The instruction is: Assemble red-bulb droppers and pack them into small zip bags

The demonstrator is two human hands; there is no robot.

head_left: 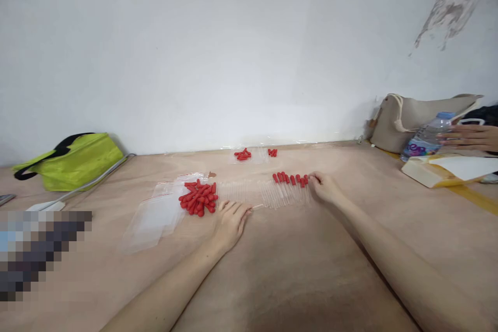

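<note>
Your right hand point(323, 187) pinches a red cap point(306, 179) at the right end of the capped tubes point(289, 188); your left hand point(230, 222) touches a clear tube point(258, 207), its grip unclear. Capping seems underway; next calls for light, aligned pressure.

Plain workroom, wooden table point(288, 254), red bulbs point(198, 198), peeling wall point(241, 57)

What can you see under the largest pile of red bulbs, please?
Clear plastic bags show along the left of the red pile; the pile hides how far, if at all, they extend beneath.
</note>
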